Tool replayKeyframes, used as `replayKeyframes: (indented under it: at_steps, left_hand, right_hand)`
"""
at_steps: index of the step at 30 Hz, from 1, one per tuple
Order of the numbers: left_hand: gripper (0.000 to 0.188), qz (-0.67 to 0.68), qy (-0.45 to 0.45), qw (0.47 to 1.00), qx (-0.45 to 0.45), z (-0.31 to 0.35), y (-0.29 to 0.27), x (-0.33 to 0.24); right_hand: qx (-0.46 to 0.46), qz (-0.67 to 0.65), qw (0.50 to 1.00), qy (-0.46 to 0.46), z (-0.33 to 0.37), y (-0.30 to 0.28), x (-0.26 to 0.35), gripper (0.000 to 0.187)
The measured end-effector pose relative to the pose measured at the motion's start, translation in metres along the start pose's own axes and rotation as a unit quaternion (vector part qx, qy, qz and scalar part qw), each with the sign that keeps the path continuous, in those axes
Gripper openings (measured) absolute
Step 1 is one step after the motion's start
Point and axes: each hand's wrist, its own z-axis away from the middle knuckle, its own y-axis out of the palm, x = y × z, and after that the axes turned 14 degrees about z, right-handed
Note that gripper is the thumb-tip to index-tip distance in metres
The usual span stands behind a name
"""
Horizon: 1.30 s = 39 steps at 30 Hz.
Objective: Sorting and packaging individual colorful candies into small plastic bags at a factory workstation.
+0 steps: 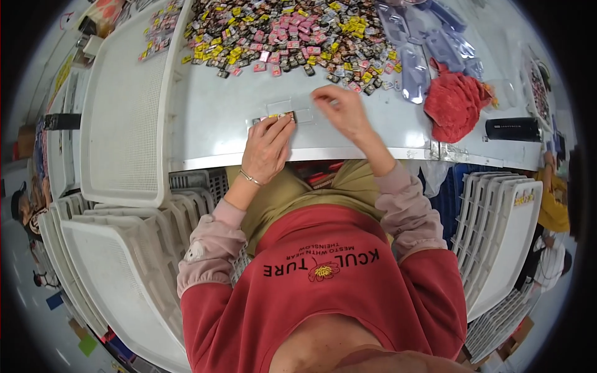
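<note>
My left hand (267, 148) is bent over a short row of small coloured packets (290, 116), fingers close together and gripping them at the clear plastic tray (303, 114). The fingers partly cover the packets. The tray is see-through, with thin edges, and lies flat on the table. My right hand (346, 113) is raised just right of the tray. Its thumb and forefinger are slightly apart, and I see nothing between them. Ahead of both hands spreads a big pile of loose small packets (292, 37), black, pink and yellow.
White plastic trays (127, 118) stand at the left, with more stacked below (118, 267) and at the right (497, 236). Bluish clear plastic trays (413, 71), a red cloth (454, 102) and a black object (513, 129) lie on the table (217, 118) to the right.
</note>
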Motion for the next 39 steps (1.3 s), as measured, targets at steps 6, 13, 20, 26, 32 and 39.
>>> replayKeyframes:
  at_steps: [6,13,20,26,32,39]
  left_hand:
    - [0.041,-0.007,-0.01,1.0,-0.004,-0.001,0.0,-0.006]
    - [0.039,0.015,-0.028,0.999,0.031,-0.007,-0.006,0.001]
    - [0.04,0.009,-0.009,0.999,0.033,-0.004,-0.006,-0.001]
    - [0.041,-0.009,-0.011,1.0,0.005,0.002,-0.003,-0.003]
    - [0.042,0.034,0.01,0.999,-0.002,-0.001,-0.005,0.003]
    - [0.037,0.127,-0.088,0.951,-0.266,0.001,-0.004,0.016]
  right_hand:
    - [-0.192,0.36,0.913,-0.028,0.0,-0.084,-0.052,0.02]
    - [-0.188,0.299,0.935,0.03,-0.032,-0.113,-0.077,0.025]
    - [-0.121,0.388,0.911,-0.073,-0.044,-0.066,-0.062,0.033]
    - [-0.153,0.299,0.942,-0.022,-0.063,-0.095,-0.079,0.022]
    - [-0.098,0.492,0.863,-0.059,-0.11,-0.114,-0.107,0.021]
    - [-0.071,0.527,0.842,-0.086,-0.105,-0.123,-0.119,0.018]
